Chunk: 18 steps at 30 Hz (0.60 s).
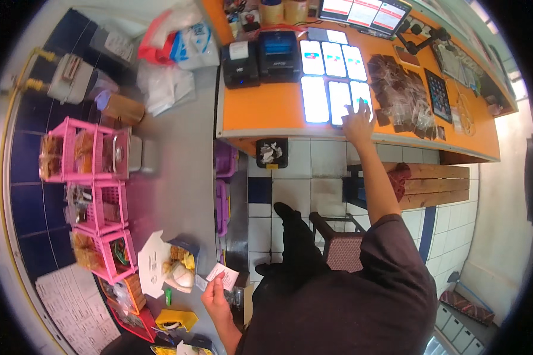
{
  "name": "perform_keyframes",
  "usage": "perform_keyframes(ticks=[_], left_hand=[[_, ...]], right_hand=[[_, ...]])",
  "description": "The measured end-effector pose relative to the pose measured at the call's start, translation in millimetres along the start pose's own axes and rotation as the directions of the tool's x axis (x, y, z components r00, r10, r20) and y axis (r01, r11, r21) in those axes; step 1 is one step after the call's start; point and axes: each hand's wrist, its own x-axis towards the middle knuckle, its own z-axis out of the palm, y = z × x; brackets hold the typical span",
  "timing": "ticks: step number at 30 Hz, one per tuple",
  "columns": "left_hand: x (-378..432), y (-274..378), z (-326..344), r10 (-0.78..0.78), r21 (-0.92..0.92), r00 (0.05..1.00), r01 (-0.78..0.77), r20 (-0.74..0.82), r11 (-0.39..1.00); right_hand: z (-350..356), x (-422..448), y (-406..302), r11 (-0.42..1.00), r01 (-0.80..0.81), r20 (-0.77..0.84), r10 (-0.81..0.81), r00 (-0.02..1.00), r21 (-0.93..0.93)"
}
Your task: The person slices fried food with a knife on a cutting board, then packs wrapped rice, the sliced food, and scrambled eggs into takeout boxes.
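Between the thumb and fingers of my left hand (217, 299) is a printed paper slip (224, 275), held over the edge of the steel counter. Just beyond it stands an open cardboard food box (151, 266) with wrapped food (180, 273) inside. My right hand (359, 120) reaches to the orange desk, fingers spread over the lit screens of two smartphones in the near row, the middle one (339, 100) and the right one (360, 95). Another lit smartphone (315, 100) lies to their left, and several more form a row behind. Whether a fingertip touches glass cannot be told.
Two black receipt printers (279, 66) stand left of the phones; a heap of small clear packets (402, 97) and a tablet (438, 95) lie right. Pink plastic racks (100, 186) line the steel counter (177, 177). A stool (344, 250) and wooden bench (439, 186) are below the desk.
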Motion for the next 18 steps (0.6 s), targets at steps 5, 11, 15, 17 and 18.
perform_keyframes(ticks=[5, 11, 15, 17, 18], left_hand=[[21.2, 30.4, 29.0, 0.041, 0.007, 0.999, -0.041, -0.026, 0.999], [29.6, 45.4, 54.6, 0.038, 0.022, 0.999, -0.038, 0.037, 0.999], [33.5, 51.1, 61.1, 0.059, 0.010, 0.996, -0.059, 0.061, 0.998], [36.7, 50.5, 58.3, 0.059, -0.010, 0.997, -0.058, 0.042, 0.998], [37.0, 50.4, 56.1, 0.070, 0.004, 0.997, -0.070, 0.043, 0.998]], right_hand=[[7.5, -0.1, 10.8, 0.998, 0.044, -0.038, -0.042, 0.998, 0.047], [-9.0, -6.9, 11.4, 0.992, 0.125, -0.141, -0.127, 0.982, -0.025], [-13.1, -47.8, -3.6, 0.832, 0.231, -0.198, -0.149, 0.969, 0.504], [-6.2, -95.9, -19.8, 0.719, 0.218, -0.056, -0.242, 0.969, 0.660], [6.5, -122.8, -27.1, 0.666, 0.204, -0.003, -0.290, 0.957, 0.717]])
